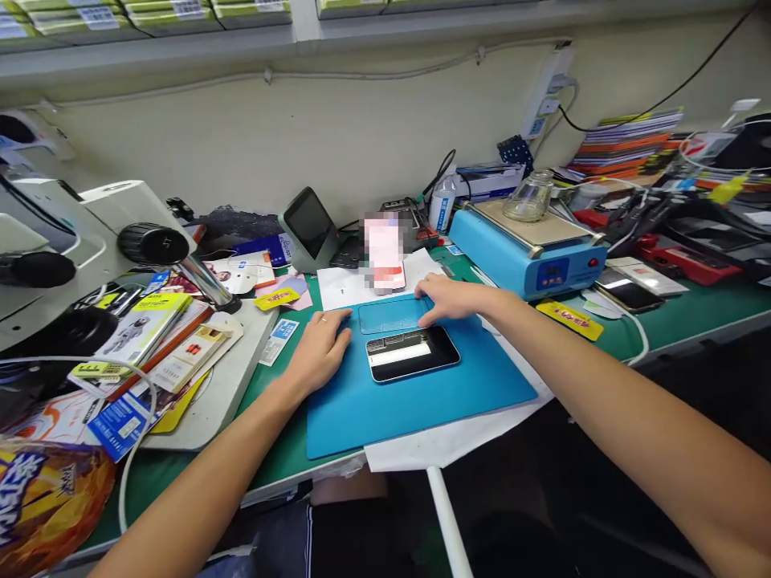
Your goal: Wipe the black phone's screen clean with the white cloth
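On a blue mat (422, 409) lies a phone (415, 353), its dark screen up and reflecting a bright white strip. Just behind it is a clear phone-shaped sheet with a thin dark border, like a screen protector (391, 315). My right hand (450, 299) has its thumb and forefinger at opposite edges of the sheet's right end. My left hand (322, 343) rests on the mat with fingers stretched out, close to the sheet's left end and left of the phone. A ring shows on one finger.
Behind the mat stands a blurred lit phone (385, 253) beside a grey display device (310, 229). At right sits a blue heating plate machine (524, 249) carrying a glass jar (530, 197). Left are a microscope (132, 225) and piled packets (144, 337).
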`<control>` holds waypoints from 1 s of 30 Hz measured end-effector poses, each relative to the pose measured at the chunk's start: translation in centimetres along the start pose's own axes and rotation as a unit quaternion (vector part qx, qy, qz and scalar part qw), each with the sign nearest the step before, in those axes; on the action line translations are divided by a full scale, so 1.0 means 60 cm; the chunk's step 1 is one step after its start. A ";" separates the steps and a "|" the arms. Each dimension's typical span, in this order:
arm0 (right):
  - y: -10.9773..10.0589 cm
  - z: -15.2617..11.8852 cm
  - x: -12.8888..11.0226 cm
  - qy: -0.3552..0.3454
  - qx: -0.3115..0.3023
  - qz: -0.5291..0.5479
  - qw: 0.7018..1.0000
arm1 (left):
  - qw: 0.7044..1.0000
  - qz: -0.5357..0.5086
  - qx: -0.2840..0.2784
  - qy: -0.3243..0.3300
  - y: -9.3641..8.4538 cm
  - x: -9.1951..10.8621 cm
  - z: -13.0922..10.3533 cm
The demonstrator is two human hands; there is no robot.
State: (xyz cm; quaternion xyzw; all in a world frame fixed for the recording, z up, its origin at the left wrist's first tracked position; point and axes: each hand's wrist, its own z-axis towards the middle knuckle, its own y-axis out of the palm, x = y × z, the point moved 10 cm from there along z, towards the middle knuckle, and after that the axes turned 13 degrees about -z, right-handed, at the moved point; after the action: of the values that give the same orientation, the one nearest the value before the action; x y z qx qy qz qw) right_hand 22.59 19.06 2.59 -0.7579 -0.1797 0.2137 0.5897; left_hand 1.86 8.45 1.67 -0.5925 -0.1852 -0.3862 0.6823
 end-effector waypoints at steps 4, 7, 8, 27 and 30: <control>0.004 -0.009 -0.003 0.011 0.009 0.010 1.000 | 1.000 -0.002 -0.015 -0.002 0.007 0.000 -0.001; -0.002 -0.031 -0.016 -0.005 0.034 0.038 0.999 | 1.000 -0.020 -0.016 -0.009 0.010 -0.004 -0.003; -0.006 -0.041 -0.023 -0.014 0.047 0.049 0.998 | 0.999 -0.029 -0.018 -0.015 0.012 -0.006 -0.003; 0.005 -0.201 -0.048 -0.165 0.321 0.076 0.930 | 0.985 0.011 -0.127 0.116 0.036 0.057 -0.016; 0.017 -0.198 -0.042 -0.169 0.314 0.082 0.931 | 0.983 0.019 -0.137 0.123 0.039 0.060 -0.017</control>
State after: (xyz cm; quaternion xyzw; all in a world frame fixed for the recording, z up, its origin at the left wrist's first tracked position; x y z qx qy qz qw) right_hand 26.85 7.79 4.41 -0.4983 -0.1376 0.4318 0.7391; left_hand 5.68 6.34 2.44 -0.6315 -0.0340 -0.4653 0.6193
